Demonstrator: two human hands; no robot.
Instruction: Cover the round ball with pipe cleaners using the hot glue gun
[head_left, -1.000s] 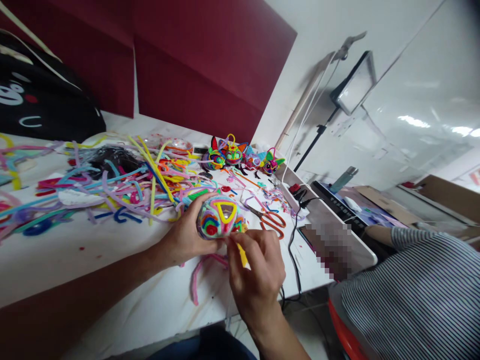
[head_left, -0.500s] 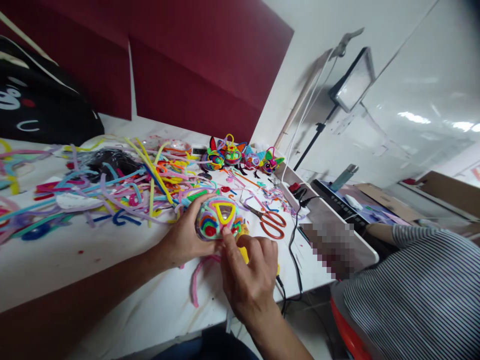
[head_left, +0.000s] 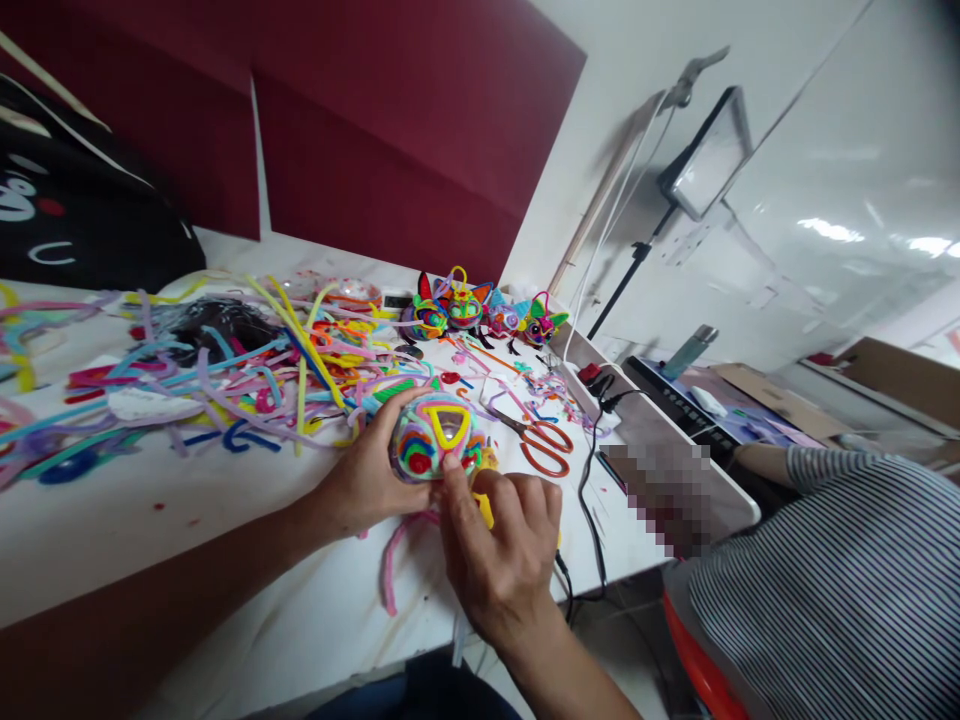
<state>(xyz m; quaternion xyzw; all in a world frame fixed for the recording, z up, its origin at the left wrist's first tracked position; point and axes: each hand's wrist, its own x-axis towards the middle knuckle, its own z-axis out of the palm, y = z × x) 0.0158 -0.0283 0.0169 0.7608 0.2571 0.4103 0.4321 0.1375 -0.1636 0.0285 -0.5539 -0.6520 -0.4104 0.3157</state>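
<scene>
While I watch through the head camera, the left hand [head_left: 364, 482] grasps a round ornament covered in multicoloured fuzzy strips [head_left: 424, 432], holding it at the near part of the white surface [head_left: 292, 590]; whether the two touch I cannot tell. The right hand [head_left: 501, 545] has its index fingertip against the ornament's front, just below a yellow triangular outline [head_left: 451, 409], with the other fingers curled in, and I cannot tell whether they grip anything. I judge the step in hand to be pressing the fuzzy covering into place, and the next move to call for light, even pressure from that fingertip while the left hand steadies the piece. As for containers, a clear rounded plastic one [head_left: 356, 292] near the back of the surface shows red and orange bits, though I cannot tell if they lie inside or behind it. At far left sits a black bag with white and red print [head_left: 97, 215], its contents hidden, and a grey-green cylindrical bottle [head_left: 688, 352] at right hides its contents too
</scene>
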